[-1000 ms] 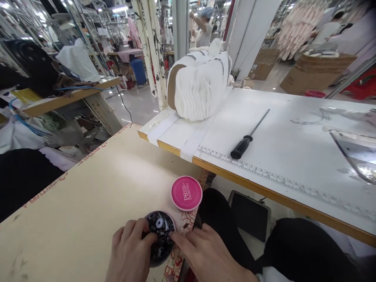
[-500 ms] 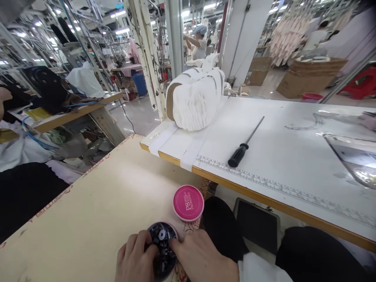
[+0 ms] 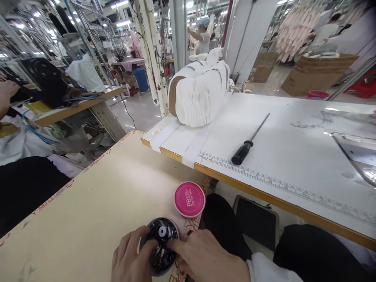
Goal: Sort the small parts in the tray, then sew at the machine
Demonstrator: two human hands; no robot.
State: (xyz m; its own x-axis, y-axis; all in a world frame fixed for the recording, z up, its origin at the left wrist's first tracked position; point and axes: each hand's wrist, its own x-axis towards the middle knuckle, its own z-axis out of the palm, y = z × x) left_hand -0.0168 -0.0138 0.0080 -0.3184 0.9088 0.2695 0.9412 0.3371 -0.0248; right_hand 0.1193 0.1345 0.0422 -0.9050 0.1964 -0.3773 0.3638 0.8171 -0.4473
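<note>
A small round tub (image 3: 160, 244) full of dark little parts, with one white ring on top, stands at the near edge of a cream board (image 3: 88, 203). My left hand (image 3: 131, 256) cups the tub's left side, thumb on its rim. My right hand (image 3: 205, 256) has its fingertips inside the tub among the parts. Whether they pinch one is hidden. The tub's pink lid (image 3: 189, 199) lies flat on the board just beyond, apart from both hands.
A white worktable (image 3: 293, 156) with a printed ruler along its front edge carries a black-handled screwdriver (image 3: 248, 142), a white fabric bundle (image 3: 199, 92) and a metal plate (image 3: 357, 154). A cluttered bench (image 3: 58, 105) stands left. A foot pedal (image 3: 255, 219) sits between my knees. A person works far behind.
My view has shifted a little. Both hands stay at the tub, and the right fingers have dug slightly further into the parts. The pink lid has not moved.
</note>
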